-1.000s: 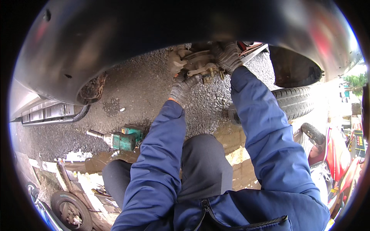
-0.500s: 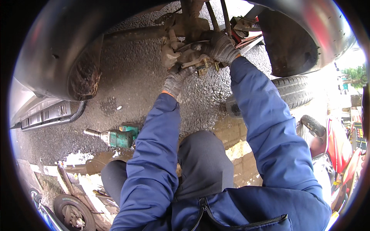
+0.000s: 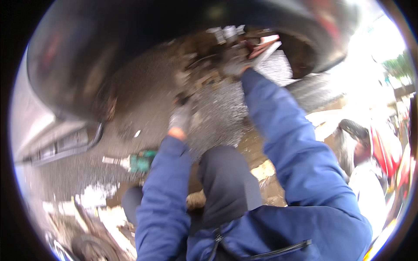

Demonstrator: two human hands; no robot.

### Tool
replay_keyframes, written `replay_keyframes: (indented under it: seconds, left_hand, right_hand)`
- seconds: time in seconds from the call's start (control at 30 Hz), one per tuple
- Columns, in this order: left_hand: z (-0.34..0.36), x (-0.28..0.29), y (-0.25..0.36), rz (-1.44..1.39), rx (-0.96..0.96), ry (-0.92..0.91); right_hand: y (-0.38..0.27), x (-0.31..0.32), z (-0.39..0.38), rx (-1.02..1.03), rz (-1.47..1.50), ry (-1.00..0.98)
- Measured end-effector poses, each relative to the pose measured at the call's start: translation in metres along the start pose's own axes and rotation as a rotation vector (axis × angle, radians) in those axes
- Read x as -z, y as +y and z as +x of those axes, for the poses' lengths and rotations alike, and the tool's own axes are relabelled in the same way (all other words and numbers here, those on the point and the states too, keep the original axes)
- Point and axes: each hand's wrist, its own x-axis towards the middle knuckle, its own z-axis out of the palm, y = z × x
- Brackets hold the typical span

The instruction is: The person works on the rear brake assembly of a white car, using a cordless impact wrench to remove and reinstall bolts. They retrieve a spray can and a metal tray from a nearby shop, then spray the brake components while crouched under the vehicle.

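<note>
Hub assembly (image 3: 204, 79): below the dark body panel (image 3: 109, 43), above the asphalt (image 3: 222, 117), well in from its near edge.
Right hand (image 3: 235, 61): at the assembly's right side; blur hides whether its grip grasps the metal.
Left hand (image 3: 180, 116): below the assembly, seemingly apart; whether its grip is empty cannot be told.
Power tool (image 3: 138, 162): lies toward the asphalt's near edge.
Good handling: probably right palm braced on solid metal, left fingers clear of pinching gaps.
</note>
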Motion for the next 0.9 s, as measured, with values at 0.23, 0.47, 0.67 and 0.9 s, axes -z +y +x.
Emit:
replay_keyframes:
  seconds: [0.23, 0.47, 0.67, 0.9]
  left_hand:
    - [-0.088, 0.041, 0.060, -0.349, -0.104, 0.038]
    - [-0.165, 0.096, 0.056, -0.065, 0.017, 0.216]
    - [-0.217, 0.082, 0.029, -0.324, 0.028, 0.106]
    - [-0.215, 0.094, 0.013, -0.430, 0.060, -0.024]
  right_hand:
    - [-0.047, 0.002, -0.027, -0.535, 0.082, -0.053]
    - [-0.042, -0.023, -0.052, -0.125, -0.044, 0.174]
    - [-0.023, -0.024, -0.062, -0.187, -0.183, -0.027]
    - [-0.015, -0.026, -0.053, -0.228, -0.231, -0.182]
